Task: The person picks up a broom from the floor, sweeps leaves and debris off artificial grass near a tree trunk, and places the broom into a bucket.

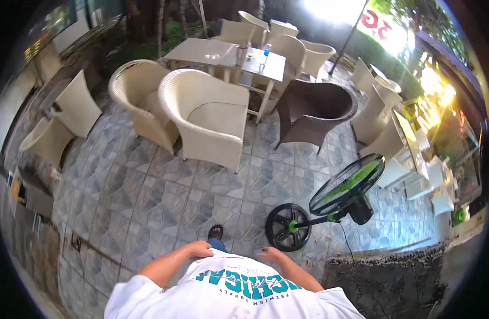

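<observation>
My left hand [199, 249] is closed at the lower edge of the white T-shirt [239, 290] with teal lettering, its fingers seeming to pinch the hem. On the other side of the shirt, my right hand [273, 255] hovers beside the hem with fingers loosely extended and nothing visible in them. One foot in a dark sandal [215, 232] shows below the shirt. To the right of it stands a black-and-green pedestal fan [346, 183], its round base [288, 227] on the tiles. Neither hand touches the fan.
Cream wicker chairs [204, 109] and a dark brown one [316, 109] surround a table [202, 51] carrying a bottle [266, 50]. More chairs line the right side. A rough low wall [393, 282] stands at lower right; a cable [348, 242] hangs from the fan.
</observation>
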The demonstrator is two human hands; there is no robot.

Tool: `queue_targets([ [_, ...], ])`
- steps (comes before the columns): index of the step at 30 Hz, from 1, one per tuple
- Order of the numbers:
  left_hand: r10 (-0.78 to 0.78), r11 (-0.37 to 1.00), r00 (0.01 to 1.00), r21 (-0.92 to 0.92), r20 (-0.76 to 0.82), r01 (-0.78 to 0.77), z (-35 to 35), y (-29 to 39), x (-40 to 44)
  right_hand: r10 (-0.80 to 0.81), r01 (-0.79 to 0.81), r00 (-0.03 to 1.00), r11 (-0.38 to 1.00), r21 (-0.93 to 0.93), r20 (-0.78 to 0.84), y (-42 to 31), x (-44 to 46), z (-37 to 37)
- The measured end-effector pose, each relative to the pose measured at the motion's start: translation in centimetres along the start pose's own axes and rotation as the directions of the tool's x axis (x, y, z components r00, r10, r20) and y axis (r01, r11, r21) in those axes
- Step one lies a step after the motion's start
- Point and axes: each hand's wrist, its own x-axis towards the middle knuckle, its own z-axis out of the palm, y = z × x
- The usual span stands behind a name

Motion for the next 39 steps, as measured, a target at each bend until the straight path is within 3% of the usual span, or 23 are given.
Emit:
queue_targets([
  [1, -0.085, 0.994, 0.978, 0.086, 0.188, 0.07, -2.9, 0.7, 1.0, 0.045, -0.036, 0.996, 0.993, 0.111, -0.075, 0.4, 0.0, -1.1],
  [2, 0.012, 0.991, 0.988, 0.128, 0.151, -0.031, -4.9, 0.6, 2.2, 0.105, -0.069, 0.984, 0.969, 0.238, -0.141, 0.0, -0.6, -1.9],
  [3, -0.004, 0.986, 0.979, 0.167, 0.201, -0.03, -7.0, 0.7, 3.5, 0.217, -0.142, 0.968, 0.884, 0.446, -0.123, -0.3, -0.2, -3.4],
  [4, -0.034, 0.967, 0.966, 0.252, 0.256, -0.033, -9.4, 1.9, 4.9, 0.213, -0.085, 0.937, 0.907, 0.412, -0.276, -0.4, 0.4, -4.4],
  [7, -0.066, 0.923, 0.932, 0.377, 0.355, -0.079, -14.7, 4.4, 10.3, 0.385, -0.062, 0.857, 0.736, 0.674, -0.342, -1.3, 2.8, -7.6],
  [11, -0.093, 0.867, 0.905, 0.48, 0.415, -0.131, -21.1, 6.9, 18.3, 0.422, -0.1, 0.827, 0.76, 0.643, -0.37, -2.9, 7.2, -13.4],
  [13, -0.065, 0.845, 0.917, 0.51, 0.393, -0.159, -24.6, 8.4, 22.6, 0.384, 0.014, 0.873, 0.597, 0.802, -0.301, -4.8, 8.4, -18.5],
  [16, 0.049, 0.758, 0.899, 0.569, 0.436, -0.317, -29.3, 12.3, 27.6, 0.283, 0.182, 0.855, 0.622, 0.762, -0.435, -3.1, 13.4, -23.2],
  [17, 0.031, 0.739, 0.89, 0.589, 0.456, -0.327, -30.7, 14.2, 28.8, 0.285, 0.173, 0.841, 0.663, 0.729, -0.459, -4.2, 13.1, -27.1],
  [19, 0.059, 0.665, 0.925, 0.676, 0.376, -0.317, -33.2, 19.6, 30.5, 0.278, 0.301, 0.801, 0.579, 0.758, -0.53, -3.3, 14.7, -30.3],
  [21, 0.1, 0.623, 0.91, 0.687, 0.403, -0.373, -35.9, 24.6, 31.3, 0.341, 0.271, 0.758, 0.61, 0.745, -0.555, -6.7, 9.5, -38.6],
  [22, 0.15, 0.578, 0.882, 0.685, 0.446, -0.444, -36.8, 25.2, 33.1, 0.339, 0.383, 0.583, 0.687, 0.617, -0.739, -7.2, 8.2, -40.8],
  [25, 0.166, 0.517, 0.827, 0.667, 0.537, -0.537, -38.9, 28.5, 37.5, 0.396, 0.367, 0.237, 0.809, 0.459, -0.887, -9.6, 0.2, -49.5],
  [26, 0.183, 0.475, 0.792, 0.653, 0.582, -0.59, -39.0, 28.3, 40.1, 0.437, 0.321, 0.109, 0.834, 0.448, -0.893, -9.6, -2.2, -50.9],
  [27, 0.163, 0.458, 0.774, 0.648, 0.612, -0.609, -39.4, 29.0, 41.8, 0.355, 0.346, -0.208, 0.898, 0.271, -0.911, -8.0, -2.8, -50.6],
  [28, 0.104, 0.416, 0.756, 0.662, 0.646, -0.624, -39.9, 30.3, 43.7, 0.34, 0.285, -0.397, 0.929, 0.238, -0.852, -8.8, -5.6, -52.7],
  [30, -0.008, 0.33, 0.715, 0.677, 0.699, -0.658, -40.7, 34.1, 47.0, 0.249, 0.005, -0.693, 0.94, 0.341, -0.677, -7.0, -9.1, -53.3],
  [32, -0.058, 0.243, 0.638, 0.63, 0.768, -0.737, -41.6, 35.7, 51.2, 0.242, -0.438, -0.676, 0.627, 0.644, -0.696, -5.1, -11.7, -52.3],
  [33, -0.101, 0.191, 0.6, 0.607, 0.794, -0.771, -42.3, 36.6, 53.4, 0.245, -0.448, -0.698, 0.584, 0.677, -0.673, -3.4, -12.1, -51.3],
  [35, -0.192, 0.12, 0.571, 0.596, 0.798, -0.794, -44.8, 39.5, 56.3, 0.324, -0.595, -0.707, 0.207, 0.776, -0.629, -0.6, -11.0, -48.9],
  [37, -0.345, 0.126, 0.482, 0.549, 0.805, -0.827, -47.2, 42.2, 59.8, 0.521, -0.372, -0.783, 0.044, 0.927, -0.339, -0.4, -10.0, -49.3],
  [38, -0.378, 0.118, 0.455, 0.529, 0.807, -0.841, -48.5, 42.7, 61.3, 0.528, -0.272, -0.815, 0.014, 0.962, -0.238, -0.1, -10.0, -49.1],
  [39, -0.331, 0.294, 0.43, 0.524, 0.84, -0.799, -49.8, 43.2, 62.9, 0.564, -0.336, -0.793, -0.091, 0.938, -0.229, -0.2, -9.8, -49.4],
])
